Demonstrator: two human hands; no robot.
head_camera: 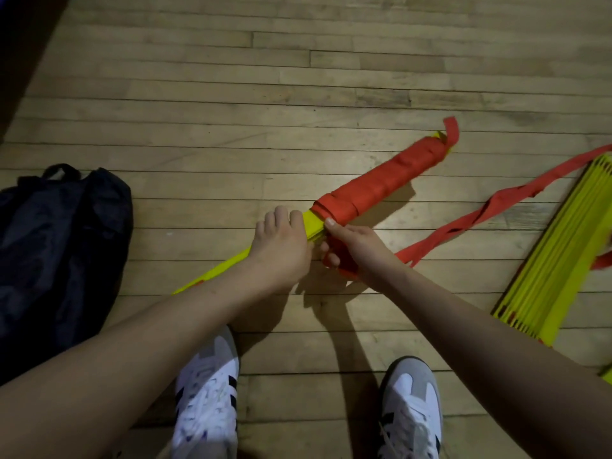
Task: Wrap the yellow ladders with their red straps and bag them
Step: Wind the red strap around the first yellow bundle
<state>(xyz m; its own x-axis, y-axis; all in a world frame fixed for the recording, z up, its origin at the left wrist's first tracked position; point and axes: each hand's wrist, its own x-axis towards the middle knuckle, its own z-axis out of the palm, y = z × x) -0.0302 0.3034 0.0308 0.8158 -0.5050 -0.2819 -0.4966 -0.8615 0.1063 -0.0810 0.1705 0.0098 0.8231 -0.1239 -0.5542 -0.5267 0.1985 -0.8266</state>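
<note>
The yellow ladder [308,226] being wrapped lies folded into a long flat bundle on the wooden floor [231,94], running diagonally from lower left of centre up to the right of centre. Its upper half is already wound in red strap [374,183], with a short strap end curling up at the far tip; the lower half is bare yellow. The left hand [281,250], at the centre of the frame, grips the bare yellow part just below the wrapped section, fingers curled over it. The right hand [351,246], just beside it, is closed around the loose strap, thumb pressed at the edge of the last turn. From that hand the unwound strap [490,210] trails right across the floor. A second yellow ladder [556,260] lies folded at the right edge, apparently unwrapped, with red strap beside it. A dark bag [59,246] slumps at the left edge; nothing of the ladders shows in it. By this view, the task looks roughly a quarter done: one ladder half wrapped, the other to be wrapped, and both to be bagged. Two white trainers [208,392] with dark stripes show at the bottom. No readable writing or brand name is visible anywhere.
</note>
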